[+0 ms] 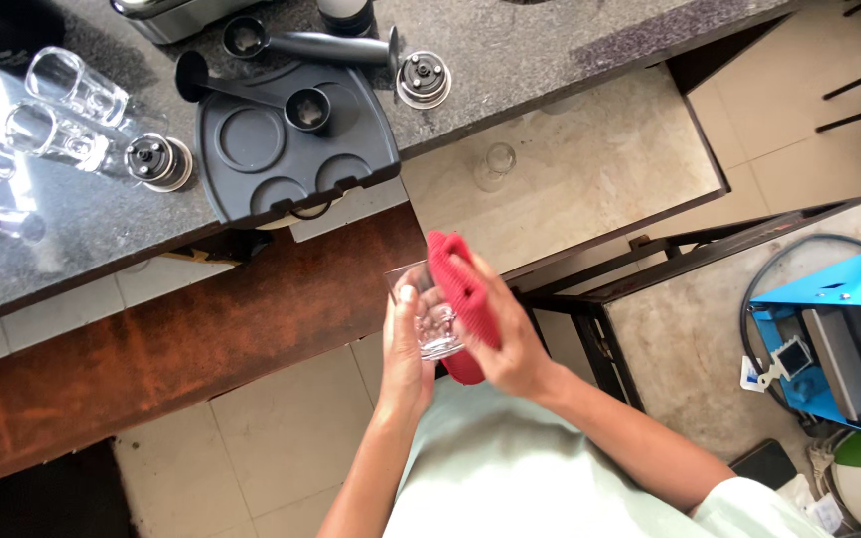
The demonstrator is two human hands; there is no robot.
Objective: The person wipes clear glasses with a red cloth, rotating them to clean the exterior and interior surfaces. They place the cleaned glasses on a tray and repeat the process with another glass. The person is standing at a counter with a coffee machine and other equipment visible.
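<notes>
My left hand (406, 354) grips a small clear glass cup (429, 317) in front of my body, below the counter edge. Against the side of that glass my right hand (510, 334) presses a red cloth (460, 294), the cloth wrapping over the rim and down the glass's right side. On the dark granite counter (510, 60) at upper left lie several more clear glasses (72, 85), tipped on their sides.
A dark tamping mat (291, 149) with a black scoop overhangs the counter edge. A portafilter (331, 45) and two metal tampers (423, 80) lie nearby. One glass (495, 164) stands on a lower stone shelf. A blue machine (839, 329) sits at right.
</notes>
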